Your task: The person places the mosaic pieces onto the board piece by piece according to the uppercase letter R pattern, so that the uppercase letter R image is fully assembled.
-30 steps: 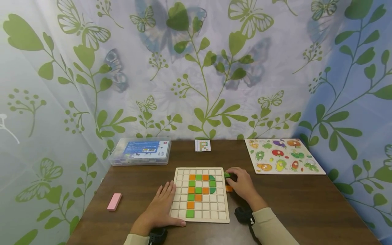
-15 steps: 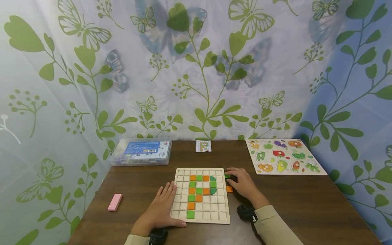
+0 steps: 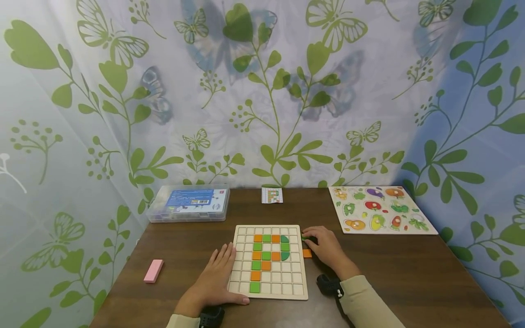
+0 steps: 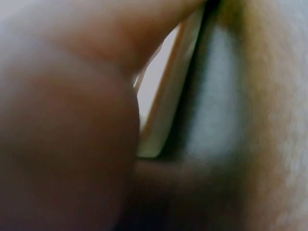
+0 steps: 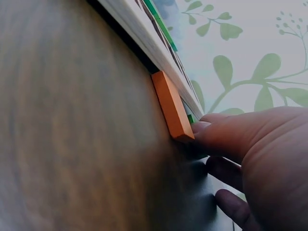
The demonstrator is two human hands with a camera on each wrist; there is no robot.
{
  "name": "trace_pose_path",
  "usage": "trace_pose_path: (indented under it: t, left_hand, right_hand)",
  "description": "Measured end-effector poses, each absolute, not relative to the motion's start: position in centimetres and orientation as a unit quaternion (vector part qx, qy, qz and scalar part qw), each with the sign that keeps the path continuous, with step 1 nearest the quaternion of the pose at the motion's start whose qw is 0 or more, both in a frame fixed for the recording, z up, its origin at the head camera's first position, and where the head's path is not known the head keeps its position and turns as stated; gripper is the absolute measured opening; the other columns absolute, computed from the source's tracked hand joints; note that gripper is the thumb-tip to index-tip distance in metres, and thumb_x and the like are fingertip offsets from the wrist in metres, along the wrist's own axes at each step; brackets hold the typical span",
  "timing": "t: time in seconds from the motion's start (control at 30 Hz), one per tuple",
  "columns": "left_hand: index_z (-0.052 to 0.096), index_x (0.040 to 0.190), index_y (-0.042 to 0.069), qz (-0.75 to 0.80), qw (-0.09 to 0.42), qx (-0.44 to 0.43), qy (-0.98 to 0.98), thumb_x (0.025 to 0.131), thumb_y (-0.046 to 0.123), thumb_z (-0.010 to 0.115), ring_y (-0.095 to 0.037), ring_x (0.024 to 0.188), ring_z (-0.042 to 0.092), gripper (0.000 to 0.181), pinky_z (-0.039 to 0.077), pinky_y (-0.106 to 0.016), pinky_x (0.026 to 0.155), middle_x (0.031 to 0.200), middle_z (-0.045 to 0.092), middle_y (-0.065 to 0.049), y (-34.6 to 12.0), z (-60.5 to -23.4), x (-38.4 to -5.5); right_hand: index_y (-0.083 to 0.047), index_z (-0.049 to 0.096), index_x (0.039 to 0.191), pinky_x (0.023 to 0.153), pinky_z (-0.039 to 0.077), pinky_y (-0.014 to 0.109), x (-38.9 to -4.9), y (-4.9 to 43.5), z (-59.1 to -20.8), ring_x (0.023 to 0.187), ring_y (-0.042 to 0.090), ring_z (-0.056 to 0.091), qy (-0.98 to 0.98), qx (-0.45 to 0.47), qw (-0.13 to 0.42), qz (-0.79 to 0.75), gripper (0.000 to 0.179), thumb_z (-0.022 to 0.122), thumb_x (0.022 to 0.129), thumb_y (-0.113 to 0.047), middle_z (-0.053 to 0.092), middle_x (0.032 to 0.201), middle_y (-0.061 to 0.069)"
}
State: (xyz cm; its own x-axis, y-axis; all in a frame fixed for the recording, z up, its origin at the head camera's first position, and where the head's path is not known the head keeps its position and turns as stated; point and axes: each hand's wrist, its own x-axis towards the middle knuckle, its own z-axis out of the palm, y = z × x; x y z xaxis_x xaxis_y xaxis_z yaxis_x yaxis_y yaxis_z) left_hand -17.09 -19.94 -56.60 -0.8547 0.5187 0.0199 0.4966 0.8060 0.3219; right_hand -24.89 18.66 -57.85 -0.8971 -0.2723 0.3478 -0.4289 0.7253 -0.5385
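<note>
A square wooden grid board (image 3: 280, 276) lies on the table in the head view, its green and orange tiles set in a P shape. My left hand (image 3: 215, 283) rests along the board's left side, fingers straight, thumb at the near left corner. At the board's right edge my right hand (image 3: 326, 248) pinches a small green tile (image 3: 303, 238), mostly hidden by the fingers. An orange tile (image 5: 172, 107) lies between that hand and the board's edge in the right wrist view. The left wrist view shows blurred skin and the board's pale rim (image 4: 168, 101).
A pattern card (image 3: 272, 195) lies behind the board. A clear plastic case (image 3: 188, 203) stands at the back left and a vegetable puzzle board (image 3: 383, 209) at the back right. A pink block (image 3: 153, 271) lies on the left. A patterned curtain (image 3: 262, 91) hangs behind the table.
The green tile has sunk slightly toward me within my right fingers and shows less. My right wrist has shifted a little to the right; my left hand stays in place.
</note>
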Motion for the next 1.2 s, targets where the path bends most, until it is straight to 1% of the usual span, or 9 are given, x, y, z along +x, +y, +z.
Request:
trace_pose_path:
  t: [0.1, 0.27, 0.43, 0.57, 0.67, 0.8, 0.97, 1.13, 1.2]
  left_hand:
    - [0.021, 0.164, -0.007, 0.159, 0.039, 0.266, 0.950, 0.072, 0.093, 0.065, -0.040, 0.157, 0.011, 0.143, 0.009, -0.060, 0.123, 0.171, 0.017, -0.024, -19.9, -56.5, -17.1]
    - [0.021, 0.164, -0.008, 0.165, 0.038, 0.266, 0.949, 0.072, 0.091, 0.067, -0.041, 0.157, 0.012, 0.142, 0.010, -0.061, 0.123, 0.170, 0.017, -0.025, -19.9, -56.4, -17.0]
    - [0.020, 0.165, -0.006, 0.169, 0.038, 0.265, 0.949, 0.072, 0.091, 0.067, -0.040, 0.158, 0.011, 0.142, 0.009, -0.059, 0.123, 0.171, 0.016, -0.024, -19.9, -56.4, -17.0]
    - [0.020, 0.164, -0.008, 0.171, 0.038, 0.269, 0.947, 0.073, 0.090, 0.068, -0.042, 0.157, 0.012, 0.142, 0.010, -0.061, 0.123, 0.170, 0.017, -0.025, -19.9, -56.2, -16.9]
    - [0.020, 0.164, -0.009, 0.172, 0.039, 0.270, 0.947, 0.073, 0.090, 0.068, -0.043, 0.157, 0.012, 0.143, 0.010, -0.062, 0.123, 0.170, 0.017, -0.027, -19.9, -56.2, -16.9]
    - [0.021, 0.163, -0.009, 0.169, 0.036, 0.269, 0.947, 0.073, 0.090, 0.067, -0.043, 0.157, 0.012, 0.142, 0.010, -0.062, 0.123, 0.170, 0.017, -0.027, -19.9, -56.3, -17.0]
    - [0.022, 0.164, -0.008, 0.164, 0.033, 0.270, 0.948, 0.073, 0.091, 0.067, -0.042, 0.157, 0.012, 0.142, 0.011, -0.061, 0.123, 0.170, 0.018, -0.025, -19.9, -56.4, -17.0]
    - [0.021, 0.164, -0.007, 0.158, 0.036, 0.266, 0.950, 0.072, 0.093, 0.065, -0.039, 0.158, 0.011, 0.143, 0.009, -0.060, 0.123, 0.171, 0.017, -0.024, -19.9, -56.5, -17.2]
    - [0.022, 0.164, -0.007, 0.158, 0.033, 0.268, 0.950, 0.072, 0.093, 0.065, -0.040, 0.158, 0.011, 0.143, 0.010, -0.060, 0.123, 0.171, 0.018, -0.024, -20.0, -56.6, -17.2]
  right_hand:
    - [-0.007, 0.082, 0.105, 0.099, 0.052, 0.053, -24.6, 18.6, -57.6, 0.114, 0.032, 0.064, -0.921, 0.187, 0.129, 0.316, 0.015, 0.084, 0.090, -0.002, 0.072, 0.118, 0.006]
    - [-0.009, 0.081, 0.100, 0.096, 0.053, 0.052, -24.3, 18.7, -57.4, 0.108, 0.031, 0.064, -0.921, 0.186, 0.129, 0.317, 0.013, 0.084, 0.089, -0.002, 0.071, 0.112, 0.004]
    - [-0.008, 0.081, 0.099, 0.095, 0.054, 0.053, -24.0, 18.5, -57.1, 0.107, 0.032, 0.065, -0.919, 0.178, 0.135, 0.325, 0.014, 0.085, 0.088, -0.001, 0.070, 0.111, 0.006]
    - [-0.008, 0.081, 0.100, 0.092, 0.056, 0.051, -23.7, 18.2, -56.9, 0.106, 0.031, 0.067, -0.916, 0.171, 0.145, 0.331, 0.013, 0.085, 0.089, -0.002, 0.069, 0.111, 0.005]
    - [-0.007, 0.081, 0.101, 0.091, 0.057, 0.051, -23.2, 17.8, -56.6, 0.106, 0.030, 0.067, -0.912, 0.176, 0.152, 0.338, 0.013, 0.085, 0.089, -0.003, 0.069, 0.112, 0.004]
    - [-0.007, 0.081, 0.103, 0.092, 0.056, 0.050, -22.7, 17.2, -56.2, 0.108, 0.029, 0.066, -0.904, 0.188, 0.151, 0.353, 0.014, 0.085, 0.089, -0.004, 0.069, 0.114, 0.003]
    - [-0.007, 0.081, 0.103, 0.092, 0.057, 0.045, -21.8, 16.1, -55.8, 0.110, 0.025, 0.066, -0.896, 0.215, 0.146, 0.361, 0.016, 0.086, 0.088, -0.003, 0.070, 0.115, 0.001]
    - [-0.006, 0.082, 0.099, 0.081, 0.059, 0.037, -21.0, 15.1, -55.5, 0.101, 0.020, 0.065, -0.887, 0.249, 0.140, 0.363, 0.012, 0.085, 0.089, -0.001, 0.070, 0.112, 0.001]
    - [-0.007, 0.081, 0.098, 0.081, 0.059, 0.037, -20.6, 14.6, -55.5, 0.100, 0.018, 0.065, -0.885, 0.261, 0.130, 0.364, 0.010, 0.084, 0.090, -0.002, 0.070, 0.111, 0.000]
